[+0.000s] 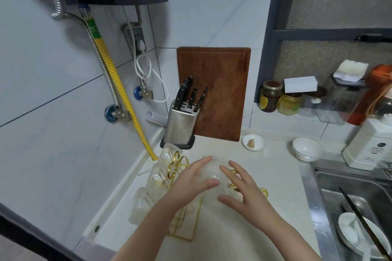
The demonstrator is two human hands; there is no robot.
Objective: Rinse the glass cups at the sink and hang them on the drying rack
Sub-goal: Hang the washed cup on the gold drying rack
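A clear textured glass cup [213, 172] with a gold handle is held upside down over the gold wire drying rack [184, 224] on the white counter. My left hand [191, 182] grips its left side with thumb and fingers. My right hand [244, 193] rests on its right side, fingers spread, next to the gold handle. Three more glass cups hang on the rack's left side: one [169, 152] at the far end, one [158, 177] in the middle, one [142, 203] nearest me. The rack's upper part is hidden behind my hands.
A steel knife block [180, 123] and a wooden cutting board [214, 91] stand behind the rack. A small dish [253, 143] and a white bowl [307, 149] sit on the counter. The steel sink [350, 197] at right holds a plate and chopsticks. Jars line the window ledge.
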